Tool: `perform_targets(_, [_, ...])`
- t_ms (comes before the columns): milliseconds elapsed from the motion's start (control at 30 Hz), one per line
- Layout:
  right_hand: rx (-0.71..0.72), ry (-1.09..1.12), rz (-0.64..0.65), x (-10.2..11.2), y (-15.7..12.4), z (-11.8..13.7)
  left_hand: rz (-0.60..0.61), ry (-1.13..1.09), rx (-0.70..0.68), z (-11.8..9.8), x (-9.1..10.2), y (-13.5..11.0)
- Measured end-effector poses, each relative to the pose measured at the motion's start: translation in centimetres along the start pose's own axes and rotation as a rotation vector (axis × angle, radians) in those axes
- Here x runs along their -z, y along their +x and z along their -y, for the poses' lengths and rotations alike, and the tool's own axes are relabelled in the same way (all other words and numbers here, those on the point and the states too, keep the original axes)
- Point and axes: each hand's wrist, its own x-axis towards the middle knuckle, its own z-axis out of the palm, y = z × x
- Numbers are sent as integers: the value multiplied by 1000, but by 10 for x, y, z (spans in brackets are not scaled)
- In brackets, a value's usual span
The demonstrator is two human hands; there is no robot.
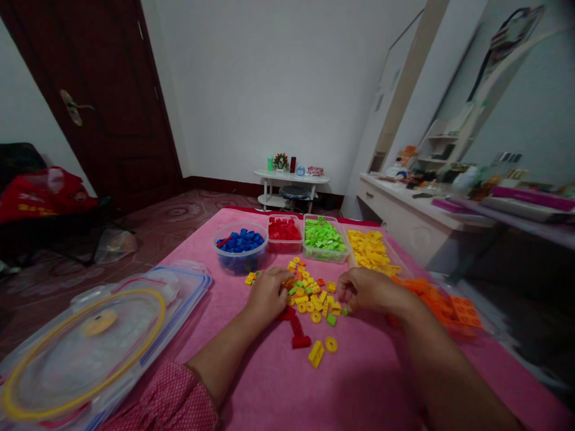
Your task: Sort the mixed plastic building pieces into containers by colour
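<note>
On the pink table [359, 383], the left hand [268, 293] and right hand [366, 290] curled over a pile of mixed bricks [312, 296] from nine and three o'clock. I could not tell whether either pinched a piece. Toward twelve o'clock stood the blue bricks [240, 242], red bricks [284, 229], green bricks [324, 234] and yellow bricks [371, 248].

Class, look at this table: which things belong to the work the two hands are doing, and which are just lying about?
In use: left hand, right hand, loose brick pile, blue tub, red tub, green tub, yellow bricks, orange bricks.
Lying about: stacked lids, red bag, white side table, cluttered desk.
</note>
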Motion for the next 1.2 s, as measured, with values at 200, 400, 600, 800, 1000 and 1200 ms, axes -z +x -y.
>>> perform_targets(200, [-56,-94,45,-9,-4,5,-18,-40,-52,1,-1,0])
perform_targets(400, [102,84,-243,-21,13,23,-53,-20,-43,-2,5,1])
perform_targets(600, [180,113,-309,-32,16,43,37,147,-86,-15,13,0])
perform_targets(800, [107,-89,-32,-22,-3,37,97,204,-1,-16,11,0])
perform_targets(1000, [23,-308,59,-18,-15,62,117,187,70,-18,12,0])
perform_targets(1200, [-6,-448,43,-22,-17,74,127,184,94,-18,9,0])
